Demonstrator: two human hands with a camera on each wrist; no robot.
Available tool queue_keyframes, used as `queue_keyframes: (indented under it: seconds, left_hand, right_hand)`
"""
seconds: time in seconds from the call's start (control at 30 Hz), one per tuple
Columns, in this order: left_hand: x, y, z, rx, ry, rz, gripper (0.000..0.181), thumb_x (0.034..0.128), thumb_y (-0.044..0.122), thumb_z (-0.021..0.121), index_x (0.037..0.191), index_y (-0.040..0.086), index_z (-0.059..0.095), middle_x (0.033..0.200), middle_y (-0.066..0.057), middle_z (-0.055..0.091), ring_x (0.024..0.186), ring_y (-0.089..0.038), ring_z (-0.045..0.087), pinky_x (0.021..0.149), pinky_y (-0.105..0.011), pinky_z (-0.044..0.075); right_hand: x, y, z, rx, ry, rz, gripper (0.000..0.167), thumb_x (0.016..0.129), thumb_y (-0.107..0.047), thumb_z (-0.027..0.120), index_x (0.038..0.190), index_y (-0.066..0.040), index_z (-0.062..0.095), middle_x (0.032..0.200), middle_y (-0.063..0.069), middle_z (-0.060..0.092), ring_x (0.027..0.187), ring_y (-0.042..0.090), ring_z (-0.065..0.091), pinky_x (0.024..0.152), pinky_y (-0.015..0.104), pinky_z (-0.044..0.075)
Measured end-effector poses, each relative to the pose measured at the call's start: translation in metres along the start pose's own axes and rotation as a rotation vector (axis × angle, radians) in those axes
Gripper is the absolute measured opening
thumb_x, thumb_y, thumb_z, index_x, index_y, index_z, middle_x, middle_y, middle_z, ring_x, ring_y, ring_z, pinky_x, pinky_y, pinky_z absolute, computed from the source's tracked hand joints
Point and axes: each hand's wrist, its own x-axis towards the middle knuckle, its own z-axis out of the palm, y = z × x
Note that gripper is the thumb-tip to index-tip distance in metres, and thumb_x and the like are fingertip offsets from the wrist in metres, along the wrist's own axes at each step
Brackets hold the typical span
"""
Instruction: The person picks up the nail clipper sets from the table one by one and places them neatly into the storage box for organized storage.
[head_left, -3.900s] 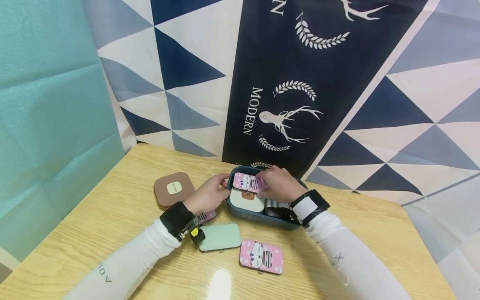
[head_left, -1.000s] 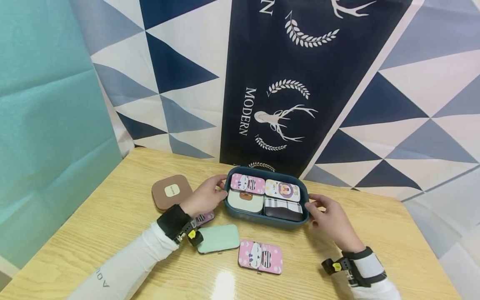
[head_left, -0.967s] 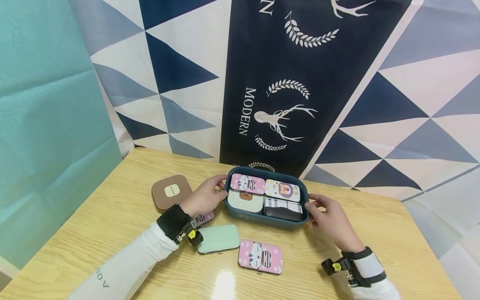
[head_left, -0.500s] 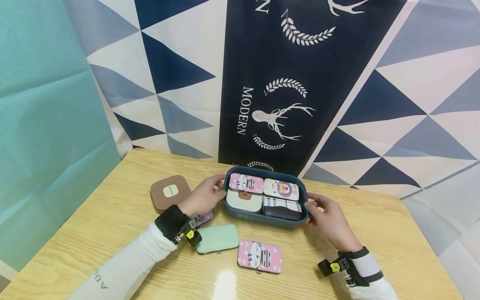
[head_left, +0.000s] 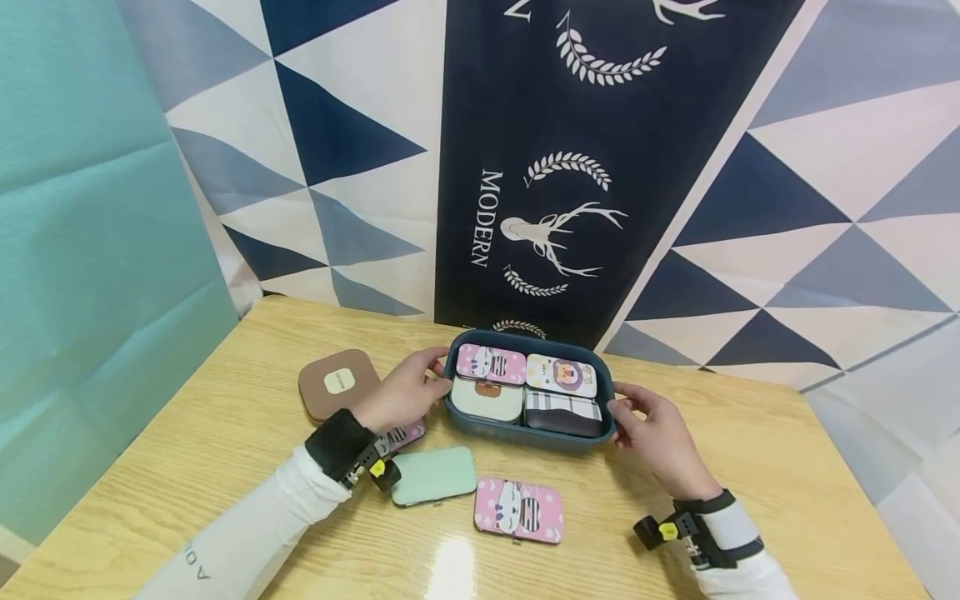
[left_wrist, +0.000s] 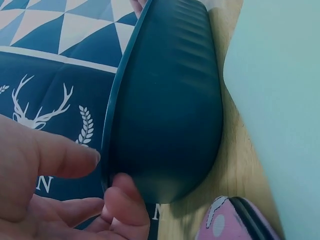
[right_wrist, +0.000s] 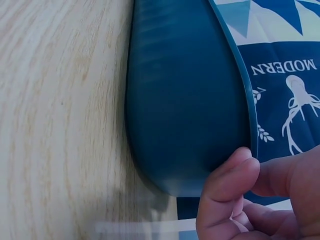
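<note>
A dark blue oval container [head_left: 525, 433] sits near the table's back edge. Inside lie a pink cat tin [head_left: 491, 364], a lion tin [head_left: 562, 376], a cream case [head_left: 487, 400] and a striped, black-fronted case [head_left: 563, 414]. At its left end my left hand [head_left: 401, 392] pinches the rim, one curled finger outside the wall in the left wrist view, where the container [left_wrist: 165, 100] looks tall. My right hand [head_left: 663, 437] pinches the right end of the rim, with bent fingers against the outer wall in the right wrist view.
A brown square case [head_left: 339, 381] is left of the container. A second pink tin [head_left: 405, 433] lies partly hidden by my left wrist. In front are a mint green case [head_left: 435, 475] and another pink cat tin [head_left: 517, 510]. Patterned cloth [head_left: 360, 125] hangs behind the table.
Since the oldest frame, my right hand has let go of the pink cat tin inside the container and moved to the right rim. My left hand stays at the left rim. The head view has shifted slightly.
</note>
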Motion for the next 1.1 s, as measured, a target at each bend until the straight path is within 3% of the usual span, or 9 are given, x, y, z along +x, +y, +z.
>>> queue_keyframes:
  seconds: [0.33,0.63,0.87,1.1]
  left_hand:
    - [-0.005,0.003,-0.001,0.073,0.023,0.033,0.066,0.1040,0.012,0.064,0.162,-0.004,0.035,0.123,-0.018,0.051,0.080,-0.020,0.055,0.068,-0.032,0.045]
    - [-0.009,0.010,-0.001,0.192,0.072,0.064,0.072,0.1018,0.022,0.071,0.162,-0.001,0.037,0.131,-0.018,0.049,0.105,-0.027,0.054,0.084,-0.038,0.048]
    - [-0.022,0.021,0.000,0.262,0.131,0.166,0.079,0.0979,0.026,0.076,0.162,0.002,0.038,0.142,-0.018,0.047,0.116,-0.032,0.053,0.088,-0.042,0.051]
    - [-0.031,0.038,0.002,0.286,0.078,0.270,0.083,0.0933,0.027,0.083,0.162,0.005,0.041,0.143,-0.014,0.047,0.115,-0.032,0.054,0.083,-0.038,0.053]
  right_hand:
    - [-0.003,0.005,0.001,0.006,0.009,-0.013,0.046,0.111,-0.013,0.056,0.152,0.008,0.049,0.106,0.020,0.057,0.069,0.018,0.062,0.061,0.031,0.055]
    - [-0.003,0.006,0.001,-0.020,0.029,-0.035,0.047,0.110,-0.014,0.057,0.152,0.006,0.051,0.106,0.020,0.058,0.067,0.018,0.062,0.059,0.030,0.054]
    - [-0.002,0.005,0.004,-0.017,0.021,-0.015,0.048,0.110,-0.015,0.057,0.153,0.005,0.049,0.107,0.020,0.058,0.068,0.020,0.063,0.061,0.030,0.055]
    - [-0.001,0.004,0.004,-0.010,0.024,-0.016,0.048,0.111,-0.015,0.057,0.154,0.004,0.049,0.108,0.020,0.057,0.068,0.020,0.063,0.060,0.030,0.055]
